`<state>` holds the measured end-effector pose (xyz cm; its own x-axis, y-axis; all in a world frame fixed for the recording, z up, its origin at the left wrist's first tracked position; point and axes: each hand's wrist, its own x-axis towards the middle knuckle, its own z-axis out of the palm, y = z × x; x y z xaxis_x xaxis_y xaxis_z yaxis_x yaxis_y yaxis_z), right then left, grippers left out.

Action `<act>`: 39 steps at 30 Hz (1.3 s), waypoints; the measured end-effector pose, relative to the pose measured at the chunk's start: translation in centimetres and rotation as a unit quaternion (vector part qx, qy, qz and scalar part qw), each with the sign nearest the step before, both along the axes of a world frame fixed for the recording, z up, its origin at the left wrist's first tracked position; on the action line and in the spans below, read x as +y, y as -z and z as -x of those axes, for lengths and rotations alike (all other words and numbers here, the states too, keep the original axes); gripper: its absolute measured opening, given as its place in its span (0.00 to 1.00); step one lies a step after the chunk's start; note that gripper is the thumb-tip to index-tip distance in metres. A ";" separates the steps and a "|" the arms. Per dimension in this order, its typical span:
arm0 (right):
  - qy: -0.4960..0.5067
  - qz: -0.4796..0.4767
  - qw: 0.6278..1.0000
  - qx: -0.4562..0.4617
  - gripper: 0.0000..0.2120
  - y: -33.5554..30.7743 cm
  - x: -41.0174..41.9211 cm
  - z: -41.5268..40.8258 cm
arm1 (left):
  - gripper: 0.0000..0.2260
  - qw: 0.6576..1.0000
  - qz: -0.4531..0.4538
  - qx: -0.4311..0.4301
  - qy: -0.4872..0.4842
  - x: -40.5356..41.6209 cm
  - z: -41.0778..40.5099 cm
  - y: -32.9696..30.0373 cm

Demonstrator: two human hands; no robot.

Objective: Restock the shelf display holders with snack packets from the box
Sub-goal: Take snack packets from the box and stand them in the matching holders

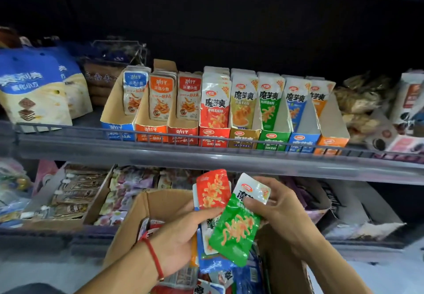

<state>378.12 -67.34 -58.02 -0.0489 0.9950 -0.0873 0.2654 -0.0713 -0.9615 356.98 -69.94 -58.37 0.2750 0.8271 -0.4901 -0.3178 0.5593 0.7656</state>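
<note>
Down at six o'clock, over the open brown cardboard box (pixel 146 204), the left hand (pixel 176 241) gripped a fanned stack of foil snack packets topped by a red one (pixel 213 189). Its right-hand neighbour (pixel 282 208) pinched a green-and-white packet (pixel 236 229). At twelve o'clock stood colourful cardboard display holders (pixel 273 136).

Left hand (pixel 181 236) grips red packet (pixel 213 189); right hand (pixel 282 211) pinches green packet (pixel 236 227).

A: Where is there free room?
B: Above the display holders (pixel 224 130), dark open space under the upper shelf.
A: Obstacles?
B: The wire rail (pixel 206 136) crosses their fronts; packets (pixel 215 100) fill most slots; the blue holder (pixel 117 119) has room in front.
</note>
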 end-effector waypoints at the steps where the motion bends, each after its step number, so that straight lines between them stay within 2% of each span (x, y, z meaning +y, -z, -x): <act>1: 0.004 -0.006 1.000 -0.012 0.20 -0.7 0.1 -0.8 | 0.13 1.000 -0.013 0.015 -0.008 0.1 0.0 -0.2; 4: 0.046 -0.072 0.996 -0.024 0.13 -4.4 0.5 -2.9 | 0.11 0.989 -0.086 0.108 -0.059 0.7 0.6 -0.4; 6: 0.102 -0.161 0.981 -0.036 0.11 -7.9 1.7 -4.3 | 0.12 0.975 -0.136 0.154 -0.083 1.1 1.2 -0.8; 9: 0.203 -0.308 0.922 -0.121 0.08 -13.0 5.0 -5.5 | 0.09 0.963 -0.174 0.165 -0.121 1.9 1.9 -1.5; 12: 0.244 -0.380 0.861 -0.234 0.07 -16.2 8.8 -5.1 | 0.09 0.960 -0.183 0.148 -0.151 2.9 2.4 -2.1; 14: 0.248 -0.373 0.847 -0.287 0.08 -16.8 11.2 -4.6 | 0.08 0.959 -0.188 0.137 -0.161 3.4 2.8 -2.5; 17: 0.208 -0.340 0.852 -0.338 0.11 -16.3 14.3 -3.7 | 0.08 0.958 -0.192 0.129 -0.169 4.0 3.3 -2.9; 21: 0.104 -0.275 0.848 -0.440 0.09 -15.6 17.1 -3.2 | 0.09 0.959 -0.186 0.130 -0.170 4.4 4.0 -3.0; 24: 0.100 -0.244 0.834 -0.485 0.07 -15.6 18.9 -3.7 | 0.09 0.960 -0.184 0.131 -0.167 4.6 4.3 -3.1; 29: 0.117 -0.210 0.779 -0.579 0.15 -16.1 20.3 -2.7 | 0.10 0.964 -0.178 0.122 -0.156 4.8 4.4 -3.3; 31: 0.126 -0.224 0.743 -0.617 0.17 -15.8 20.3 -2.0 | 0.11 0.966 -0.176 0.114 -0.148 4.8 4.3 -3.5; 33: 0.146 -0.247 0.724 -0.627 0.19 -15.4 19.9 -1.2 | 0.13 0.969 -0.176 0.103 -0.141 4.7 4.3 -3.7; 35: 0.162 -0.302 0.733 -0.587 0.19 -14.8 18.7 0.0 | 0.14 0.970 -0.174 0.093 -0.138 4.5 4.3 -3.9; 36: 0.163 -0.338 0.750 -0.545 0.17 -14.3 17.7 0.9 | 0.14 0.971 -0.175 0.090 -0.139 4.4 4.4 -3.9; 39: 0.098 -0.378 0.832 -0.393 0.09 -12.9 12.4 4.4 | 0.16 0.969 -0.178 0.082 -0.151 4.3 4.3 -4.0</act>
<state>373.75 -54.95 -45.14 -0.1022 0.7616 0.6399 0.8883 0.3594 -0.2858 352.66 -65.65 -54.40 -0.0641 0.9824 -0.1753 -0.2831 0.1505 0.9472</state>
